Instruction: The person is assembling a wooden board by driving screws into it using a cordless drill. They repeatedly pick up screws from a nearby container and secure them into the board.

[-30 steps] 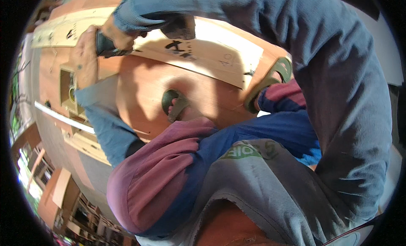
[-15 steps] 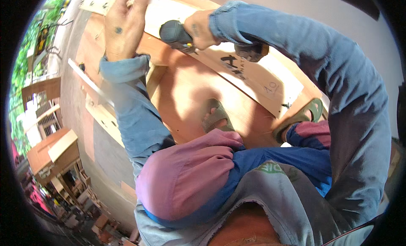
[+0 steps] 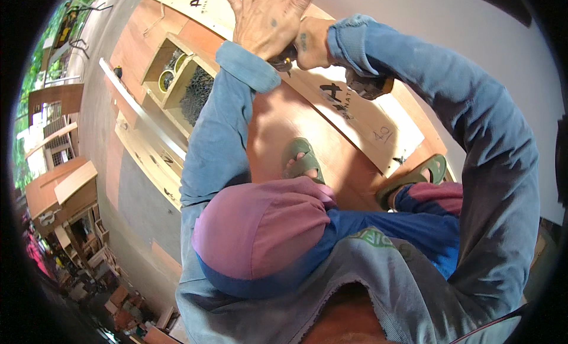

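Observation:
My right hand (image 3: 315,43) is closed around the grip of a black cordless drill (image 3: 285,59). The drill's battery base (image 3: 370,85) shows below my right wrist. My left hand (image 3: 269,21) lies over the drill's head, its back up and its thumb standing apart. Its other fingers are partly cut off by the top edge. Beneath both hands runs a long pale wooden board (image 3: 361,125) with dark printing and a handwritten mark. The drill's tip is hidden behind my hands.
An open wooden box (image 3: 173,101) to the left has compartments with many dark screws or nails (image 3: 198,95) and yellow round containers (image 3: 166,80). A white strip (image 3: 142,113) lies beside it. My sandalled feet (image 3: 303,160) are near the board. Wooden furniture pieces (image 3: 62,187) stand far left.
My left hand has moved right, from the board's far left onto the drill's head, uncovering the wooden box. The drill stays in my right hand, which has shifted slightly right.

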{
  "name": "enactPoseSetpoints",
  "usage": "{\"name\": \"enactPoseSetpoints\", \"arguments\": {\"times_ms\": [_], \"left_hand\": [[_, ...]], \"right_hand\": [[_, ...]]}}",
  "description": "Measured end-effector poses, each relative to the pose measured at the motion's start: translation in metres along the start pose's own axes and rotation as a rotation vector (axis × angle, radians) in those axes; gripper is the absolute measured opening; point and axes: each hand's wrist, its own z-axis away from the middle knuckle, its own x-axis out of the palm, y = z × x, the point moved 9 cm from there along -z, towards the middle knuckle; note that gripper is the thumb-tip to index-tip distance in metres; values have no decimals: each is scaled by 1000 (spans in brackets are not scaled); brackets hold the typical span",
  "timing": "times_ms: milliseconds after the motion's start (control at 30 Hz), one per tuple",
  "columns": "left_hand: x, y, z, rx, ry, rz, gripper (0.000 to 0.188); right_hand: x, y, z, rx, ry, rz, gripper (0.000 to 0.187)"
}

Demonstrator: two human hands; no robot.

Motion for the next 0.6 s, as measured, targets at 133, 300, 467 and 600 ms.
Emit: {"name": "enactPoseSetpoints", "arguments": {"times_ms": [133,300,467,600], "left_hand": [[-1,-19,3,-53,50,-7,40],[-8,-39,15,-194,56,236,36],[4,-61,73,-174,266,583,9],[-3,-57,83,-216,516,485,3]], "right_hand": [[1,-13,-2,-34,72,-14,29],[-4,8,-17,-64,122,148,24],[-4,-10,-6,-71,37,108,23],[3,-18,0,-180,-22,147,20]]}}
